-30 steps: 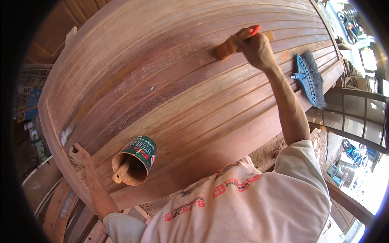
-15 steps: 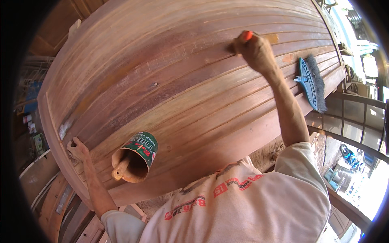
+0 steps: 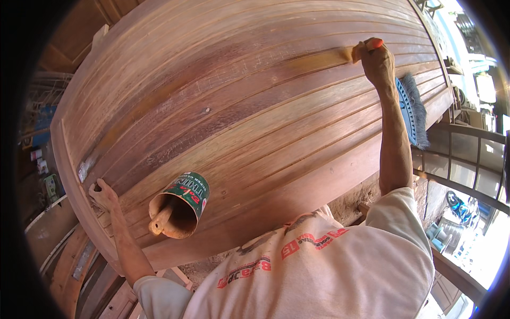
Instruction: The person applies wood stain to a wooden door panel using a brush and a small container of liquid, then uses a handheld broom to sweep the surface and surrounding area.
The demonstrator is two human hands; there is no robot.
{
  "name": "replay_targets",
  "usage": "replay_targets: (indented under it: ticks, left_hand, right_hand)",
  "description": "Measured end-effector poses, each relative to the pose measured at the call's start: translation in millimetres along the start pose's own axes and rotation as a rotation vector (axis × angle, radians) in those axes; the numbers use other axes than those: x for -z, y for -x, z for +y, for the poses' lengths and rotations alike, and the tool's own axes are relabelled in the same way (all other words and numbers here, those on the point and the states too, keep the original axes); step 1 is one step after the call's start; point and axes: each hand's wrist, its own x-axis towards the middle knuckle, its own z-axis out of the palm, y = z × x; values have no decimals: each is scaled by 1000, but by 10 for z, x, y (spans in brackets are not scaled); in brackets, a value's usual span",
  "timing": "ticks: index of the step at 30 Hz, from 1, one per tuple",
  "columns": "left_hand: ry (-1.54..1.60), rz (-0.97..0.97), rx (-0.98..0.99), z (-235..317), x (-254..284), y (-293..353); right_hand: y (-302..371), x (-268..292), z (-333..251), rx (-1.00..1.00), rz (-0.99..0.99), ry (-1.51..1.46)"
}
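My right hand (image 3: 378, 65) is closed around a paintbrush (image 3: 355, 53) with an orange-red handle. Its tan end meets the planks of a large curved wooden panel (image 3: 255, 95), toward the far right. An amber streak (image 3: 316, 63) runs along the plank left of the brush. My left hand (image 3: 104, 196) rests at the panel's left border, fingers curled; anything inside them is hidden. Right of that hand, on the planks, lies a green tin can (image 3: 189, 190) with its mouth toward me. A wooden handle (image 3: 161, 219) sticks out of the can.
A blue broom head (image 3: 406, 109) with grey bristles lies by the panel's right edge, close beside my right forearm. Curved timber pieces (image 3: 71, 260) are stacked at the lower left. A window frame (image 3: 462, 154) stands at the right.
My right hand has moved right along the planks with the brush, and the amber streak now shows to its left. My left hand has stayed in place.
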Motion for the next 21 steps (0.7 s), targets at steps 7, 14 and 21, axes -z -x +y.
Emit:
replay_targets:
  ticks: [7, 14, 21]
  left_hand:
    - [-44, 18, -44, -116, 11, -32]
    - [-81, 26, -9, 39, -11, -10]
    - [-65, -7, 31, 29, 86, 47]
  right_hand:
    - [436, -11, -538, 44, -163, -378]
    - [-56, 0, 336, 10, 118, 121]
    - [776, -341, -1106, 355, -226, -313]
